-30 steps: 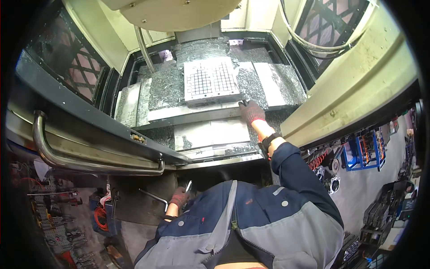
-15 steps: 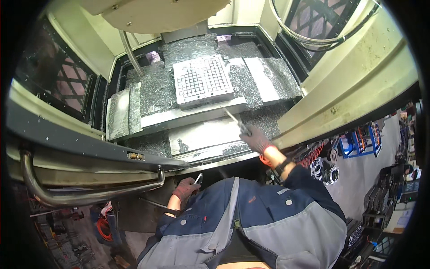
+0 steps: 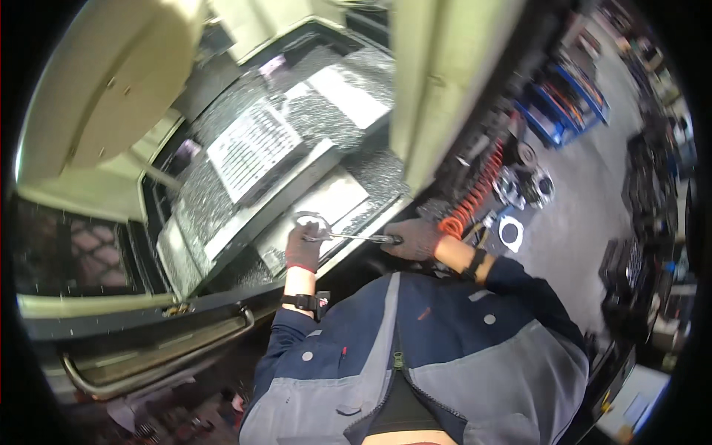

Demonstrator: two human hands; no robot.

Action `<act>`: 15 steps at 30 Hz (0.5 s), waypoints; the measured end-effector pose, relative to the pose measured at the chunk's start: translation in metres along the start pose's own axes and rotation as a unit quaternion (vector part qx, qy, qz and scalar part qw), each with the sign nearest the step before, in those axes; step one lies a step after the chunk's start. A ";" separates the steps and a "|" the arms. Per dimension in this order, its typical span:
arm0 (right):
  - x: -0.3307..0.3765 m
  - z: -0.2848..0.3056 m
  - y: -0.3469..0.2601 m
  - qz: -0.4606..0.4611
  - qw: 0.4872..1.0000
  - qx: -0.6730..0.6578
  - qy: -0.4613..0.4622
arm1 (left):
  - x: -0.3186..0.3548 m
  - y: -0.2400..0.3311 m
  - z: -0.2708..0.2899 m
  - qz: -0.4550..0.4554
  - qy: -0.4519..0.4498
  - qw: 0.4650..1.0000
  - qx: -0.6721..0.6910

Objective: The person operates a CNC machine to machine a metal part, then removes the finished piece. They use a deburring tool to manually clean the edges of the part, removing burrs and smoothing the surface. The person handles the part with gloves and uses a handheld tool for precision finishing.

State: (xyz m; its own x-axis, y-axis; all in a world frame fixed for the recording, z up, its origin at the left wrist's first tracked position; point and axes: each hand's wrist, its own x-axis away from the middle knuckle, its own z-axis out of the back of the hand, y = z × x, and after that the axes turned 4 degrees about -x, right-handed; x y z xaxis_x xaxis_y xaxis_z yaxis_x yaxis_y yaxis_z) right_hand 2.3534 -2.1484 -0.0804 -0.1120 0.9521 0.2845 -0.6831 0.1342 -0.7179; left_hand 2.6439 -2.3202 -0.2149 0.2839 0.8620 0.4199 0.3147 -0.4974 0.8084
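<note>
Wrench point(image 3: 343, 236) spans mid-frame: my left hand point(image 3: 302, 248) grips its ring end, right hand point(image 3: 415, 239) clenches the handle; I keep both firm, pull steady.

No packages, labels, signs or screens can be clearly made out anywhere
</note>
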 end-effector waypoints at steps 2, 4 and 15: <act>0.018 0.007 0.014 -0.006 1.000 -0.014 0.012 | -0.010 -0.002 -0.006 0.027 0.001 0.999 0.017; 0.037 0.015 0.028 -0.041 0.999 -0.019 0.007 | -0.008 -0.005 -0.017 0.047 0.040 0.986 0.154; 0.109 0.021 0.082 -0.062 0.997 -0.017 0.043 | 0.069 -0.061 -0.069 0.055 -0.014 0.991 0.119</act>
State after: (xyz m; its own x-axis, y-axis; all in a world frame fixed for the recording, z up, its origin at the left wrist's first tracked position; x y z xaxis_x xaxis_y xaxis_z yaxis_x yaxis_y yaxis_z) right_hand 2.2706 -2.0394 -0.0948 0.0352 0.9475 0.3179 -0.6633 0.2601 -0.7017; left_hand 2.5815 -2.2243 -0.2065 0.3526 0.7994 0.4865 0.4843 -0.6007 0.6361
